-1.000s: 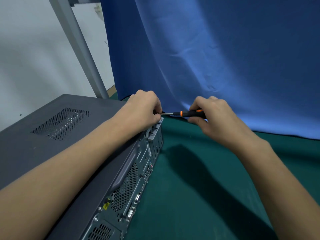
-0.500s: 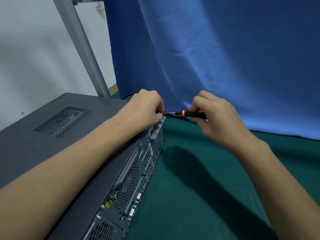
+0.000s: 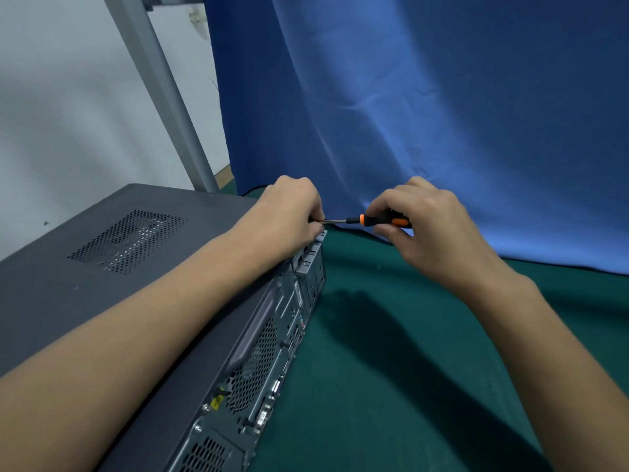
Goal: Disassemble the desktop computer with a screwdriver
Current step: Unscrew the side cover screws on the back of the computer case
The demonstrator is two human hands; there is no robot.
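Observation:
A dark grey desktop computer (image 3: 102, 287) lies flat on the green table cloth, its rear panel (image 3: 272, 349) with ports and vent grilles facing right. My left hand (image 3: 289, 216) rests curled on the case's far rear corner, fingertips pinched round the tip of the screwdriver shaft. My right hand (image 3: 418, 229) grips the black and orange screwdriver (image 3: 371, 220), held level with its shaft pointing left at that corner. The screw itself is hidden behind my left fingers.
A blue curtain (image 3: 442, 114) hangs close behind the hands. A grey metal post (image 3: 163, 97) slants up at the back left before a white wall. The green table cloth (image 3: 391, 369) spreads to the right of the case.
Both hands stay at the far rear corner with the screwdriver. My right hand's fingers have shifted round the handle, showing more of it.

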